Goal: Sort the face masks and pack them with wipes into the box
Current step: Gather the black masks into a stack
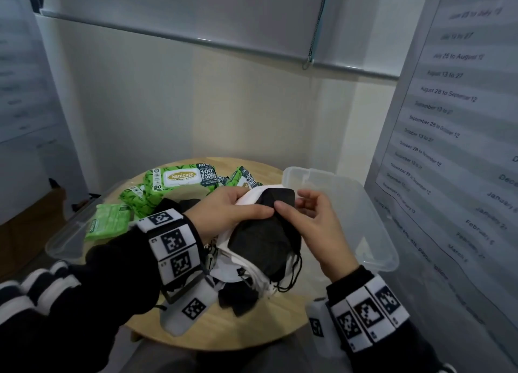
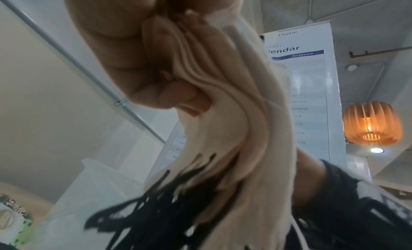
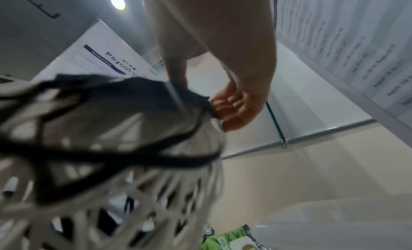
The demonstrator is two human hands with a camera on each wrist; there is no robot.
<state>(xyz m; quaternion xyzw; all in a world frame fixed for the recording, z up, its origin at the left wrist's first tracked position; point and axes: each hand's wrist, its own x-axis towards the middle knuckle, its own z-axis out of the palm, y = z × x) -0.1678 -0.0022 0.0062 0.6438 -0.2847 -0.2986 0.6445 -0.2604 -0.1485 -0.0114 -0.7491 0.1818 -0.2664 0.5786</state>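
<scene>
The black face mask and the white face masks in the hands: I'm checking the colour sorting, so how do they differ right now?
The black face mask lies on top of the bundle, pinched by the right hand; the white face masks sit beneath it, gripped by the left hand. One black mask shows in the bundle, while the left wrist view shows several white layers. The black mask's ear loops are black. All are folded and held above the table.
</scene>
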